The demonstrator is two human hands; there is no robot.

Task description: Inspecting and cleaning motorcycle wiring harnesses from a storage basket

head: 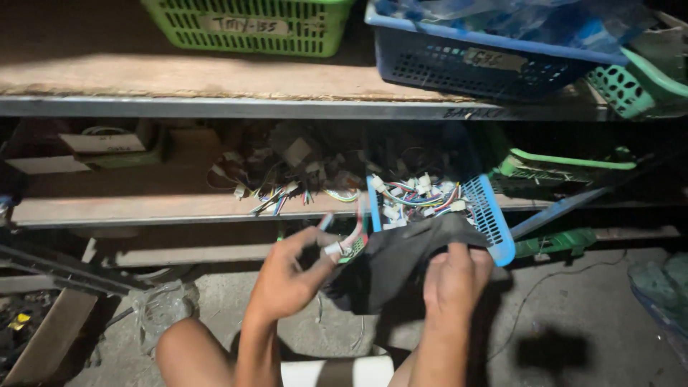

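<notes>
A: What does each hand hold?
B: The left hand [287,276] pinches a small wire harness [342,244] at its white connector; the right hand [455,283] grips a dark bag [401,261], both before the tilted blue basket [494,226] of harnesses.
A: Good practice?
B: Probably, hold the bag's mouth wide and feed the connector first.
A: What is obscured?
B: The bag's opening, the shadowed lower shelf, and 3 upper baskets, all cropped.

Workshop storeroom, shelves [215,107], wire-harness baskets [487,215]
</notes>
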